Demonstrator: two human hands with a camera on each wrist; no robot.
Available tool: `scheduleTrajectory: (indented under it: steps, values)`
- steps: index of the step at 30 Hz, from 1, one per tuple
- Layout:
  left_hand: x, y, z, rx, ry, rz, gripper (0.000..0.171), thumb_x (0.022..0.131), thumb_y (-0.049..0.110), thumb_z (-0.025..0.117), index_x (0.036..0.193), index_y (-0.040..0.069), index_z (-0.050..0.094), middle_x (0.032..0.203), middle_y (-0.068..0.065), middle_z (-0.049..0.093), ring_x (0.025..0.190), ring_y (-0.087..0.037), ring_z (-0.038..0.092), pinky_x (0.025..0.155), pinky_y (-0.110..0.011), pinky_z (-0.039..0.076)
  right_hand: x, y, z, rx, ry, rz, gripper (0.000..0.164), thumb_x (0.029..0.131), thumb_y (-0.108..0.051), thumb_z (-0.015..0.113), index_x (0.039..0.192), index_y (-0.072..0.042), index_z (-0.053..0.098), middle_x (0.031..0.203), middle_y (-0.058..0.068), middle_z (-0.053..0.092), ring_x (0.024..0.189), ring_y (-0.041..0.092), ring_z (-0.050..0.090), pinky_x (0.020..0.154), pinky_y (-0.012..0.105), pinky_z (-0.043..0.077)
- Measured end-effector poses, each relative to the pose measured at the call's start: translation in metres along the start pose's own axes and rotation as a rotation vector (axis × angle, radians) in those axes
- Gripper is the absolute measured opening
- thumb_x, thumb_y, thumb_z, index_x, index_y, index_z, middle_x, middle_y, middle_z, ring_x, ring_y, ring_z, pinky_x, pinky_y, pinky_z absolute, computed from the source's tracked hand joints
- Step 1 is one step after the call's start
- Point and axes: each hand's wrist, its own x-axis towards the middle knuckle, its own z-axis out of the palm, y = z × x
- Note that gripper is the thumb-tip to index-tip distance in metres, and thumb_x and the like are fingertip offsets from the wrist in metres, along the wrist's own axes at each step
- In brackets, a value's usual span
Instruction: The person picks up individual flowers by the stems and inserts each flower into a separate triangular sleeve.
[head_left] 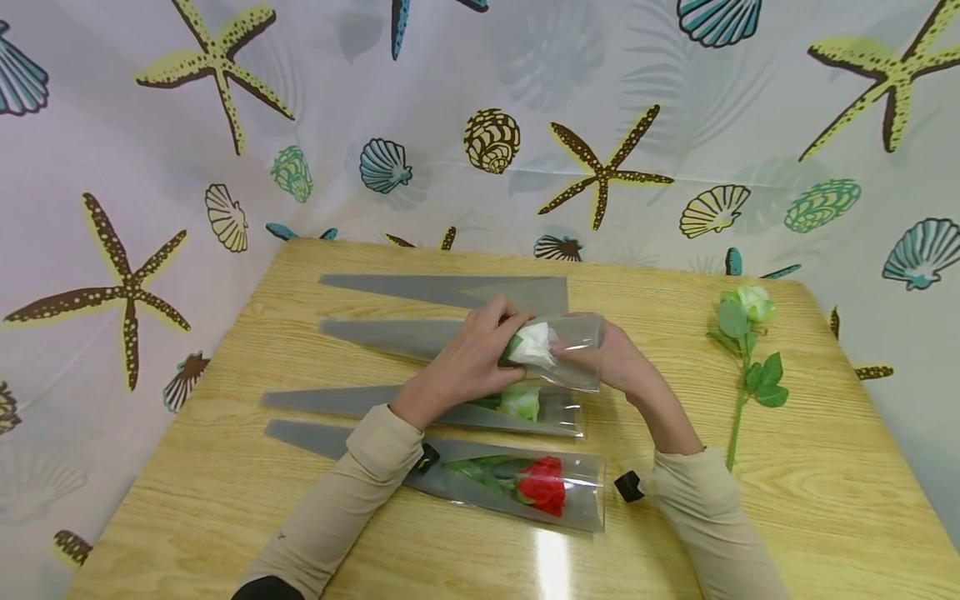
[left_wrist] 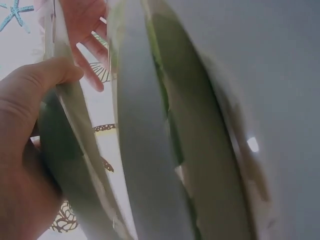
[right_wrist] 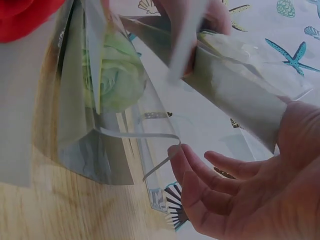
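My left hand (head_left: 467, 354) grips a grey-backed clear flower sleeve (head_left: 581, 332) around its middle, with the thumb (left_wrist: 55, 70) pressing on the plastic in the left wrist view. Inside, a white rose (head_left: 534, 344) faces the wide mouth at the right. The sleeve is raised over the table, its narrow end pointing left. At the mouth is my right hand (head_left: 626, 362), partly seen through the clear plastic. In the right wrist view this hand (right_wrist: 235, 195) has its fingers loosely extended, with the sleeve's edge beside the thumb side of the palm.
Nearer me on the wooden table (head_left: 825, 517) lie a sleeve holding a pale green rose (head_left: 521, 402) and another with a red rose (head_left: 543, 485). A flat sleeve (head_left: 420, 288) lies behind. At the right is a loose pale green rose (head_left: 752, 304) with its stem. A patterned curtain (head_left: 450, 83) hangs behind.
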Motion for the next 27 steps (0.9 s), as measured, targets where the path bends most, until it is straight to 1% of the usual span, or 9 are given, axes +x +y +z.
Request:
scheduleTrajectory:
  steps: [4, 7, 11, 14, 17, 19, 23, 25, 27]
  values:
    - [0.0, -0.006, 0.0, -0.009, -0.063, -0.076, 0.079, 0.093, 0.03, 0.081, 0.159, 0.005, 0.046, 0.131, -0.01, 0.052, 0.116, -0.023, 0.055, 0.11, -0.054, 0.043, 0.0, 0.001, 0.0, 0.006, -0.011, 0.001, 0.056, 0.106, -0.041, 0.063, 0.141, 0.002, 0.06, 0.128, 0.02, 0.069, 0.103, 0.019, 0.066, 0.085, 0.03, 0.054]
    - [0.0, -0.01, 0.001, 0.032, -0.102, -0.148, 0.084, 0.094, 0.034, 0.08, 0.162, 0.006, 0.039, 0.138, -0.011, 0.052, 0.123, -0.025, 0.055, 0.116, -0.058, 0.039, 0.001, 0.003, -0.001, 0.031, -0.01, -0.013, 0.049, 0.109, -0.037, 0.059, 0.134, 0.004, 0.066, 0.109, 0.01, 0.075, 0.088, 0.01, 0.065, 0.08, 0.03, 0.055]
    - [-0.002, -0.012, 0.0, 0.097, -0.141, -0.224, 0.09, 0.095, 0.04, 0.079, 0.165, 0.01, 0.033, 0.148, -0.013, 0.049, 0.135, -0.031, 0.054, 0.119, -0.067, 0.035, 0.005, 0.01, -0.003, 0.073, 0.011, 0.001, 0.044, 0.109, -0.029, 0.059, 0.133, 0.007, 0.066, 0.091, -0.007, 0.072, 0.081, 0.003, 0.063, 0.076, 0.025, 0.055]
    - [-0.003, -0.01, -0.001, 0.127, -0.177, -0.263, 0.096, 0.094, 0.046, 0.078, 0.168, 0.013, 0.027, 0.153, -0.015, 0.046, 0.142, -0.037, 0.05, 0.119, -0.073, 0.032, 0.011, 0.018, -0.004, 0.114, 0.032, 0.034, 0.042, 0.108, -0.026, 0.06, 0.13, 0.01, 0.065, 0.081, -0.013, 0.065, 0.075, 0.001, 0.059, 0.071, 0.021, 0.052]
    - [-0.005, -0.008, -0.002, 0.152, -0.231, -0.28, 0.096, 0.095, 0.05, 0.076, 0.168, 0.013, 0.025, 0.16, -0.016, 0.042, 0.147, -0.039, 0.045, 0.121, -0.075, 0.029, 0.015, 0.027, -0.004, 0.14, 0.054, 0.052, 0.042, 0.107, -0.024, 0.061, 0.129, 0.012, 0.064, 0.073, -0.014, 0.059, 0.069, 0.0, 0.054, 0.066, 0.021, 0.049]
    - [-0.006, -0.008, -0.003, 0.159, -0.274, -0.28, 0.09, 0.098, 0.05, 0.073, 0.168, 0.014, 0.029, 0.163, -0.017, 0.039, 0.15, -0.039, 0.043, 0.121, -0.074, 0.029, 0.017, 0.032, -0.004, 0.144, 0.063, 0.059, 0.041, 0.107, -0.022, 0.061, 0.127, 0.013, 0.064, 0.069, -0.013, 0.054, 0.066, 0.001, 0.051, 0.064, 0.021, 0.047]
    - [-0.008, -0.007, -0.005, 0.142, -0.351, -0.266, 0.071, 0.104, 0.044, 0.065, 0.163, 0.014, 0.039, 0.166, -0.018, 0.038, 0.152, -0.04, 0.041, 0.121, -0.07, 0.033, 0.02, 0.039, -0.005, 0.135, 0.058, 0.053, 0.038, 0.108, -0.022, 0.059, 0.121, 0.013, 0.064, 0.065, -0.011, 0.052, 0.065, 0.004, 0.049, 0.064, 0.022, 0.045]
    - [-0.009, -0.007, -0.005, 0.13, -0.385, -0.262, 0.065, 0.107, 0.042, 0.061, 0.162, 0.014, 0.041, 0.166, -0.018, 0.037, 0.153, -0.039, 0.04, 0.12, -0.068, 0.035, 0.02, 0.041, -0.005, 0.125, 0.051, 0.052, 0.037, 0.109, -0.023, 0.057, 0.119, 0.012, 0.064, 0.065, -0.01, 0.051, 0.065, 0.004, 0.049, 0.065, 0.022, 0.044]
    - [-0.01, -0.007, -0.006, 0.129, -0.42, -0.264, 0.063, 0.109, 0.04, 0.057, 0.164, 0.014, 0.039, 0.168, -0.018, 0.036, 0.155, -0.039, 0.039, 0.12, -0.067, 0.037, 0.021, 0.041, -0.005, 0.124, 0.045, 0.049, 0.039, 0.11, -0.023, 0.054, 0.124, 0.013, 0.064, 0.069, -0.009, 0.054, 0.066, 0.004, 0.05, 0.065, 0.021, 0.046]
